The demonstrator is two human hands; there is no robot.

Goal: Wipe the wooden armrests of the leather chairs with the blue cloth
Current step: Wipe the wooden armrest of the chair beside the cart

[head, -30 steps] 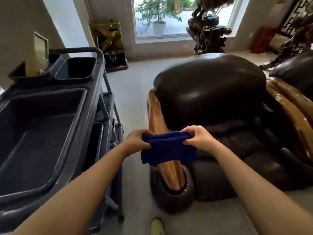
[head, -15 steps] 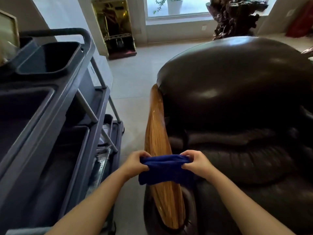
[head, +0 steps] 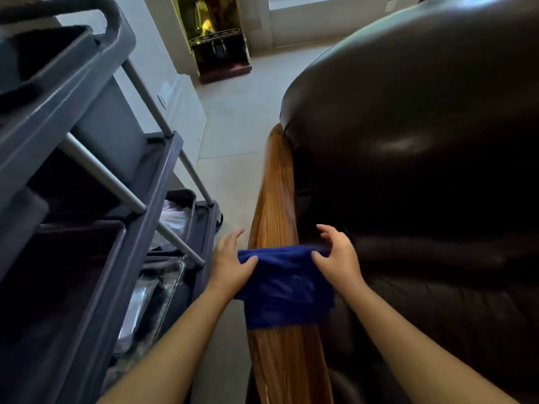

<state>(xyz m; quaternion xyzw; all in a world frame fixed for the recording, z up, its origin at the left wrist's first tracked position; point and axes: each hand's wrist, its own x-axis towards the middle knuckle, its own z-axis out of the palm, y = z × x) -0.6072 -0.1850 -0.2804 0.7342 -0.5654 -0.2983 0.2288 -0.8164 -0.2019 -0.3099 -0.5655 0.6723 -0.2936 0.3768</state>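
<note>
Head | both hands [head: 230, 265] [head: 338, 262] pinch blue cloth [head: 284, 290] on armrest [head: 275, 205] | cart [head: 163, 176] bins (contents unclear)

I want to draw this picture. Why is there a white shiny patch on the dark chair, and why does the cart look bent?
Head view: the white patch on the leather chair is glare from bright light, probably a window; the wide-angle lens bends the grey cart and stretches the wooden armrest; the hands and blue cloth look slightly soft.
</note>
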